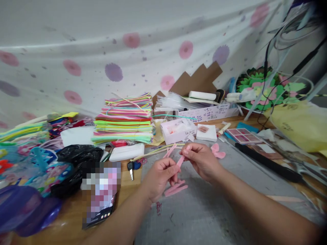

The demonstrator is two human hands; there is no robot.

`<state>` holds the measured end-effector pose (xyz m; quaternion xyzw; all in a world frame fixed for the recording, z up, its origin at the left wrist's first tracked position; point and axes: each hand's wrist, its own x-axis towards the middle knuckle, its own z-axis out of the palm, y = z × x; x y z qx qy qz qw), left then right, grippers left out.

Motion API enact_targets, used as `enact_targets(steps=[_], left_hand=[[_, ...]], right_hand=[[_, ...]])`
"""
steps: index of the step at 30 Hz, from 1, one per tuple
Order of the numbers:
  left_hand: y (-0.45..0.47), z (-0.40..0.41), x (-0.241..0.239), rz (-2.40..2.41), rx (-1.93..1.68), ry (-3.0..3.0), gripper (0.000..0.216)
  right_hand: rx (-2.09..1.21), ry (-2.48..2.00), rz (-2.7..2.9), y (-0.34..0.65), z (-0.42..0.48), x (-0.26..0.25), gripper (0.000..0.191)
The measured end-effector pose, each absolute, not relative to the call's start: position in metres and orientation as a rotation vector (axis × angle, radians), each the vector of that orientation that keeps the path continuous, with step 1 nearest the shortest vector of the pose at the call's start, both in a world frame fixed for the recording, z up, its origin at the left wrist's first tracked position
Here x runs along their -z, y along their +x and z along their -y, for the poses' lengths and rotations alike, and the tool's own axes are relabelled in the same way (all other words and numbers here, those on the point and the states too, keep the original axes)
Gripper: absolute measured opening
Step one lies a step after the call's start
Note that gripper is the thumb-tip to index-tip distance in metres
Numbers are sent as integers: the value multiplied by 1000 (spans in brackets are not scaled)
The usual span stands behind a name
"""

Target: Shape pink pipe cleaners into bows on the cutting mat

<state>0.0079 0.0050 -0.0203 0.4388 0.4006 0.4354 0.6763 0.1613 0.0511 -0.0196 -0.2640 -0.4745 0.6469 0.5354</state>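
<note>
Between my two hands is a short pink pipe cleaner. My left hand pinches its lower end, and the fingers of my right hand close on its upper end. Loose pink pipe cleaner pieces lie on the grey mat just below my left hand. More pink strips show behind the left fingers. A pink looped petal shape rests on the mat beyond my right hand.
A tall stack of coloured pipe cleaners stands at the back. A phone, a key and a black plastic bag lie left of the grey mat. Scissors lie at right.
</note>
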Motion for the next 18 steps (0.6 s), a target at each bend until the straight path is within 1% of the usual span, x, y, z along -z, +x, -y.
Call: enact_targets(steps=[4,7,12,18], left_hand=[[8,-7,21,-883,-1070,920,29],[9,-7,20,-873,-1131,889,27],[11,-3,18,-818,-1036,939,23],[3,-8,21,-967,-1024,1102,20]], right_hand=[[-1589,-598,1014,164,-53,17,22],[-1611,-565,990,166,-54,17,21],[-1603,-523,1107,162,-52,21,20],[-1562,-578,1223,165,-57,23,18]])
